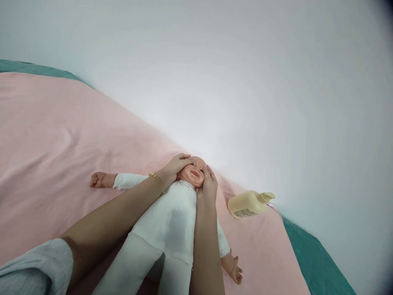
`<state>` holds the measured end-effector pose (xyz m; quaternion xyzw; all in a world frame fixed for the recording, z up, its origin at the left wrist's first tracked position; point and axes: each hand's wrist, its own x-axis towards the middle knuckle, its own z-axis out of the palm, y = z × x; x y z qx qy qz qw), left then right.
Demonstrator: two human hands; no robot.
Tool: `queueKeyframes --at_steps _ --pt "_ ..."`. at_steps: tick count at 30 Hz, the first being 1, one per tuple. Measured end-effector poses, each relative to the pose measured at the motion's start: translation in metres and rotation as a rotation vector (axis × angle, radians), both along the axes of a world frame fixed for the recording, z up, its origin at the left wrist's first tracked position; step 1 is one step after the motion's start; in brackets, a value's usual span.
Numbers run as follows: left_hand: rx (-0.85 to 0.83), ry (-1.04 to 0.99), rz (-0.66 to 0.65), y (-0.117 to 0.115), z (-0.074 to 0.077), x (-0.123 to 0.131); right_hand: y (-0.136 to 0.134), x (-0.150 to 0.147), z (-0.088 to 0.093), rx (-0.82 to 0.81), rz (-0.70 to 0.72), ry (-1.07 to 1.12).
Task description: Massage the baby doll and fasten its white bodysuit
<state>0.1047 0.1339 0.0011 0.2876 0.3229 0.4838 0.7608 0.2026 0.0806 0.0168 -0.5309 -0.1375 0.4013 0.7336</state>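
A baby doll (167, 229) in a white suit lies on its back on a pink sheet (55, 139), head toward the wall. My left hand (176, 165), with a gold bracelet at the wrist, rests on the left side of the doll's face (194, 173), fingers laid flat over the forehead. My right hand (209, 184) lies along the other cheek, fingers together and stretched against the face. Neither hand holds anything. The doll's arms are spread out to both sides.
A cream pump bottle (249, 203) lies on its side on the pink sheet, right of the doll's head, near the white wall (245, 82). A teal cover (313, 262) shows beyond the sheet's right and far left edges.
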Motion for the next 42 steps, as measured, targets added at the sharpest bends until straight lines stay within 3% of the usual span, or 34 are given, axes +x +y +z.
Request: queueKeyframes --at_steps 11,22,27,33,42 --pt "-0.036 -0.098 -0.081 -0.002 0.006 -0.005 0.008 0.018 -0.024 0.080 0.118 0.126" --pt "-0.091 -0.098 -0.062 0.004 0.002 -0.006 0.015 0.031 -0.033 0.063 0.063 0.102" --pt "-0.098 -0.131 -0.177 -0.005 0.007 -0.006 0.009 0.019 -0.020 0.023 0.018 0.072" --pt "0.072 -0.019 -0.054 -0.005 0.007 -0.004 -0.004 -0.006 0.004 0.054 0.046 0.037" --pt "0.071 0.030 -0.036 -0.006 0.004 -0.005 -0.003 0.000 -0.003 0.049 0.112 0.004"
